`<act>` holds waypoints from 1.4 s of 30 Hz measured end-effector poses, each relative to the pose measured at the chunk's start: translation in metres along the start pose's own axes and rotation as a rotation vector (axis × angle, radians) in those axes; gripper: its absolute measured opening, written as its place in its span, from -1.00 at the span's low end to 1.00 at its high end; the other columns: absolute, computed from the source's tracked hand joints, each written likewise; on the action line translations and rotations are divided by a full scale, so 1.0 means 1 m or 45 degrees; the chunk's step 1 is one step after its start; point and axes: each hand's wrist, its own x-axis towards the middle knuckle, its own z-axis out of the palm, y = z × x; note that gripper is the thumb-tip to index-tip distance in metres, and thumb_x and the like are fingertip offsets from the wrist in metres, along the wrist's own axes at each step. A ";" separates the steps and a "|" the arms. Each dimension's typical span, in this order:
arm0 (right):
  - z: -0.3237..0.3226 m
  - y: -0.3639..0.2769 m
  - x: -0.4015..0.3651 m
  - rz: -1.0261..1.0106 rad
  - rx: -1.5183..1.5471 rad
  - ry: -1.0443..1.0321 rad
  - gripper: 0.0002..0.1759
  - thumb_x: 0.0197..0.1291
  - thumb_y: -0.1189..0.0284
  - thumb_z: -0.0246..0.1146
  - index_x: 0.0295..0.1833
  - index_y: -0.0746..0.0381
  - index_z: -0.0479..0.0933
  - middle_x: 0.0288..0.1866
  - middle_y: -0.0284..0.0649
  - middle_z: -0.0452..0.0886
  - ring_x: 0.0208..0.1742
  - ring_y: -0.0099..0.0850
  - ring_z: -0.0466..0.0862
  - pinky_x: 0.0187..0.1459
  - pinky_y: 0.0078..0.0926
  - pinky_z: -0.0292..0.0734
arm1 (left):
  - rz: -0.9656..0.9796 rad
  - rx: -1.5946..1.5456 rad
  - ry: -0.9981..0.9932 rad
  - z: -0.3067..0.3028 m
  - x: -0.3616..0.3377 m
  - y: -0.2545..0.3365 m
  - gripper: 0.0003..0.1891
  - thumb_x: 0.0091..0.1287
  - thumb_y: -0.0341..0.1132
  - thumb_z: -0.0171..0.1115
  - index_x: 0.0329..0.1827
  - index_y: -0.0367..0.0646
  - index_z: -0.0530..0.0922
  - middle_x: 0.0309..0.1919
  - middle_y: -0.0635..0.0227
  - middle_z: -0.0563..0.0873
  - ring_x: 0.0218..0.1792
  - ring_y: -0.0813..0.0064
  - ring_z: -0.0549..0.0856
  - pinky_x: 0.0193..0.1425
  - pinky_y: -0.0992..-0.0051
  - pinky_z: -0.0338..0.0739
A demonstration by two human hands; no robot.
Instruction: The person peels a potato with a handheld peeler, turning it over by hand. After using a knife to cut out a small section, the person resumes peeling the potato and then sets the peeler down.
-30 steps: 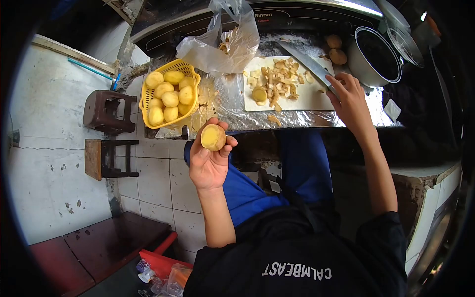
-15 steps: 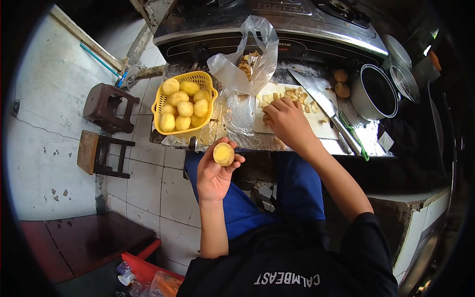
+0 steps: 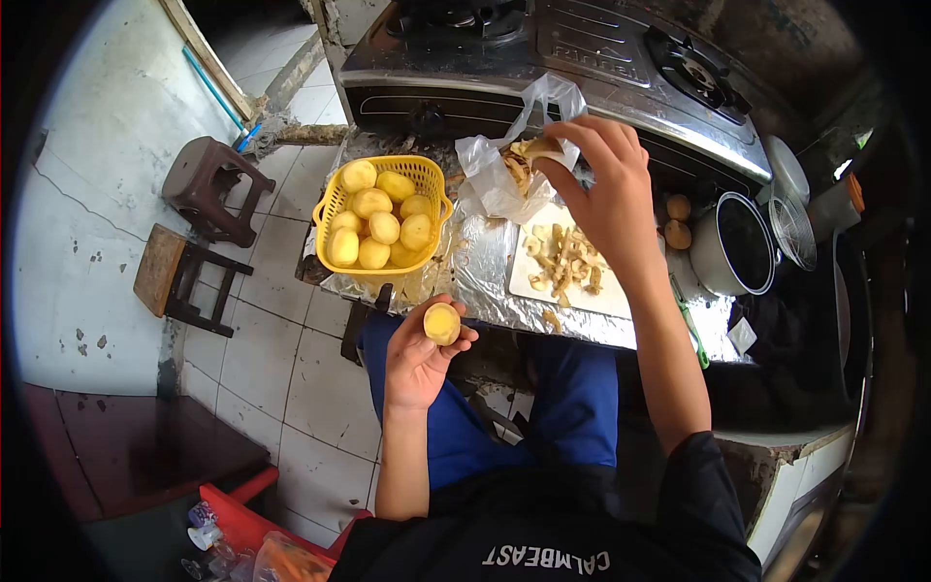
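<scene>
My left hand (image 3: 415, 361) is wrapped round a partly peeled potato (image 3: 442, 324), its pale yellow face turned up. Over a clear plastic bag (image 3: 485, 165), my right hand (image 3: 609, 179) pinches some potato peel (image 3: 543, 148) between thumb and fingers. More peelings (image 3: 518, 173) lie inside the bag. Below that hand, a white cutting board (image 3: 611, 303) carries scattered peel scraps (image 3: 572, 260). Left of the bag stands a yellow basket (image 3: 433, 182) of peeled potatoes (image 3: 384, 228). A green-handled peeler (image 3: 694, 335) shows beside my right forearm, which hides the knife.
Foil (image 3: 475, 276) covers the work surface. A gas stove (image 3: 465, 78) spans the back. On the right are two brown round items (image 3: 678, 221), a pot (image 3: 713, 257) and a wire strainer (image 3: 793, 233). Two stools (image 3: 208, 189) stand at left.
My right hand has moved from the cutting board up to the plastic bag with peel in its fingers. My left hand still holds the potato. The view has shifted slightly.
</scene>
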 end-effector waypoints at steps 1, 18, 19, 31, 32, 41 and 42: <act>0.001 0.001 0.006 0.073 0.039 0.023 -0.68 0.04 0.43 0.44 -0.05 0.16 0.60 -0.13 -0.28 0.62 -0.01 -0.27 0.56 0.06 -0.30 0.35 | 0.000 0.017 -0.010 0.001 0.000 0.001 -0.41 0.29 -0.42 0.06 0.38 -0.50 0.21 0.19 -0.11 0.51 0.04 0.06 0.67 0.12 0.36 0.65; -0.065 -0.079 -0.118 1.179 1.658 -0.448 -0.28 0.20 0.50 0.38 0.41 0.39 0.21 0.10 -0.13 0.57 0.10 -0.38 0.59 0.12 -0.41 0.53 | 0.575 1.471 -0.034 0.094 0.009 -0.016 -0.49 0.01 -0.51 0.49 0.10 -0.19 0.60 0.00 0.23 0.55 -0.06 0.39 0.62 -0.06 0.50 0.57; -0.064 -0.081 -0.119 1.181 1.661 -0.445 -0.28 0.20 0.50 0.38 0.41 0.39 0.21 0.10 -0.13 0.57 0.10 -0.38 0.59 0.12 -0.41 0.53 | 0.571 1.474 -0.035 0.100 0.007 -0.016 -0.49 0.01 -0.51 0.49 0.10 -0.19 0.60 0.00 0.23 0.55 -0.06 0.39 0.62 -0.06 0.50 0.57; -0.061 -0.102 -0.146 0.907 0.803 -0.216 -0.55 0.21 0.32 0.37 0.12 0.32 0.46 -0.06 -0.10 0.56 -0.11 -0.23 0.62 -0.08 -0.35 0.52 | 0.115 0.527 -0.081 0.102 -0.010 -0.065 -0.42 0.57 0.07 -0.36 0.32 -0.27 0.29 0.30 -0.10 0.44 0.26 0.19 0.51 0.34 0.29 0.39; -0.054 -0.100 -0.152 0.816 0.759 -0.147 -0.51 0.16 0.25 0.37 0.12 0.29 0.48 -0.12 -0.06 0.52 -0.16 -0.08 0.54 -0.14 -0.28 0.46 | 0.044 0.347 -0.026 0.102 -0.011 -0.071 -0.42 0.57 0.09 -0.38 0.28 -0.25 0.31 0.29 -0.10 0.44 0.25 0.17 0.52 0.33 0.26 0.41; -0.132 0.049 -0.186 1.047 -0.131 -0.063 -0.78 0.22 0.41 0.31 -0.10 0.32 0.60 -0.26 -0.05 0.65 -0.27 -0.21 0.65 -0.20 -0.33 0.53 | -0.283 -0.074 0.060 0.076 -0.008 -0.058 -0.48 0.55 0.07 -0.20 0.12 -0.26 0.46 -0.14 0.06 0.68 -0.32 0.33 0.72 -0.24 0.40 0.57; -0.143 0.080 -0.208 1.061 -0.237 -0.215 -0.76 0.18 0.40 0.34 -0.10 0.32 0.61 -0.25 -0.04 0.65 -0.26 -0.19 0.66 -0.17 -0.31 0.54 | -0.268 -0.023 0.245 0.088 -0.007 -0.056 -0.51 0.54 0.05 -0.14 0.13 -0.24 0.46 -0.28 0.15 0.68 -0.49 0.43 0.67 -0.40 0.47 0.49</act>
